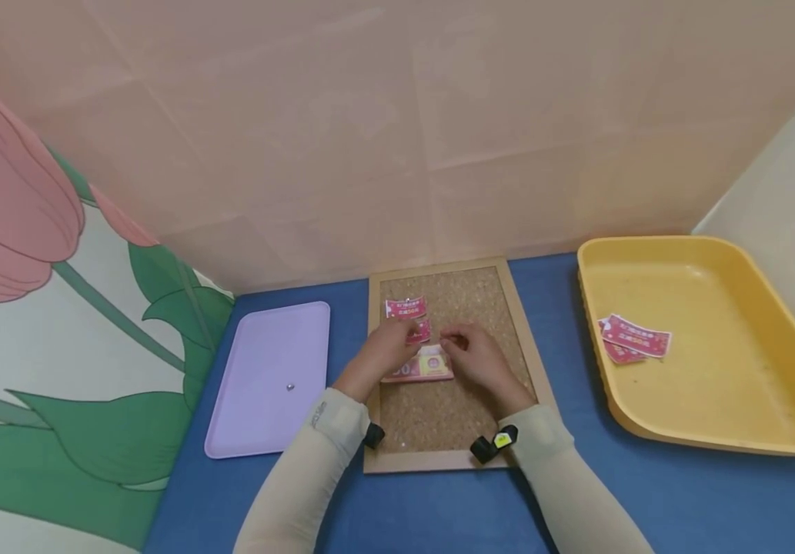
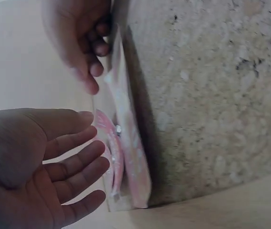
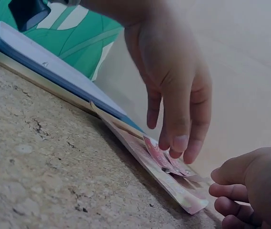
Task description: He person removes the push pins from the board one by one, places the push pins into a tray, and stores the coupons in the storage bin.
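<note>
A pink and yellow coupon (image 1: pixel 419 368) lies across the cork board (image 1: pixel 449 415), its edges lifted off the cork in both wrist views. Above it are a red coupon (image 1: pixel 405 308) and another red coupon (image 1: pixel 425 331), partly covered by my left hand (image 1: pixel 386 348). That hand hovers over the coupons' left side, fingers loosely spread with nothing between them. My right hand (image 1: pixel 482 358) is just right of the pink and yellow coupon. Its fingers bend loosely, and no held thing shows. A small shiny pin (image 3: pixel 165 169) appears at the coupons in the right wrist view.
Left of the board lies a lilac tray (image 1: pixel 258 415) with one small silver pin (image 1: pixel 290 387). On the right, a yellow tray (image 1: pixel 729 400) holds overlapping red coupons (image 1: pixel 638 336). A blue cloth (image 1: pixel 418 515) covers the table; a beige sheet (image 1: pixel 369 154) hangs behind.
</note>
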Action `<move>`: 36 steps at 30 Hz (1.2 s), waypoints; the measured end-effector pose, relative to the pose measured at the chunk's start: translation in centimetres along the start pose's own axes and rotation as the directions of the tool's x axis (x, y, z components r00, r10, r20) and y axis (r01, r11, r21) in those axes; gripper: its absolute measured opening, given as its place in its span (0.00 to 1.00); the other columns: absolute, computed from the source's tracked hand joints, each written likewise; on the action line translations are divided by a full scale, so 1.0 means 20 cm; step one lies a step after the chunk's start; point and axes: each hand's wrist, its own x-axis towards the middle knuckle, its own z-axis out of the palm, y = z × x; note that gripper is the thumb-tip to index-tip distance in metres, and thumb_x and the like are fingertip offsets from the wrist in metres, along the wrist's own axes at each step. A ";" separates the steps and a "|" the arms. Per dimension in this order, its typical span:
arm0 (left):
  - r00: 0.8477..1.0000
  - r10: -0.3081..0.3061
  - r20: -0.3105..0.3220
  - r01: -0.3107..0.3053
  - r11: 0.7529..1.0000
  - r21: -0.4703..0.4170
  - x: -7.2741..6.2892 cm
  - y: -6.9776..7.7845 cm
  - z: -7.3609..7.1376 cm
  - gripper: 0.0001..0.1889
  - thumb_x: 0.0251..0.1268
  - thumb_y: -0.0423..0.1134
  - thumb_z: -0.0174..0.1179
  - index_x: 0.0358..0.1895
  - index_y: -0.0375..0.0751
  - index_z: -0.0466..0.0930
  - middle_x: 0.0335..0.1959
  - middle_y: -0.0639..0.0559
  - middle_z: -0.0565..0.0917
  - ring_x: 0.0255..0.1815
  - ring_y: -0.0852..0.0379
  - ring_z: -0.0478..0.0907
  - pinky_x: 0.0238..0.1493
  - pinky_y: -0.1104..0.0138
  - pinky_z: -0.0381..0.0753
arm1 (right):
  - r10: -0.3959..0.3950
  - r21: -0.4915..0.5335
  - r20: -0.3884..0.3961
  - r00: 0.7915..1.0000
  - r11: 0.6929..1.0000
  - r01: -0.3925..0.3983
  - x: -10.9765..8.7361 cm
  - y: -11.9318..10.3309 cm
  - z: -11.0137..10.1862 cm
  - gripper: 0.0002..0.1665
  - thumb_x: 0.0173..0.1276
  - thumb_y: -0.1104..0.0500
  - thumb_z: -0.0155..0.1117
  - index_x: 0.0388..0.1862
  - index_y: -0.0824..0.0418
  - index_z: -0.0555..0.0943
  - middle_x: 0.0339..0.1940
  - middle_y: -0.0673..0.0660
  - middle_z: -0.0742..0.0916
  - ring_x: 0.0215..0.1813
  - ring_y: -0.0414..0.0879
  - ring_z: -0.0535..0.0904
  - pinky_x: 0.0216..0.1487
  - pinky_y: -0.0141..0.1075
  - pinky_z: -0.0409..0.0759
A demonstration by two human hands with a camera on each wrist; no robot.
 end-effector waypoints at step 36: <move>0.997 0.053 -0.058 -0.061 0.986 -0.154 0.07 -0.13 0.11 0.08 0.66 0.36 0.61 0.46 0.43 0.80 0.35 0.54 0.78 0.36 0.58 0.74 0.37 0.66 0.76 | 0.022 -0.050 -0.004 1.000 0.999 -0.022 0.00 0.00 0.00 0.11 0.68 0.57 0.64 0.46 0.59 0.82 0.38 0.54 0.82 0.39 0.47 0.77 0.39 0.40 0.76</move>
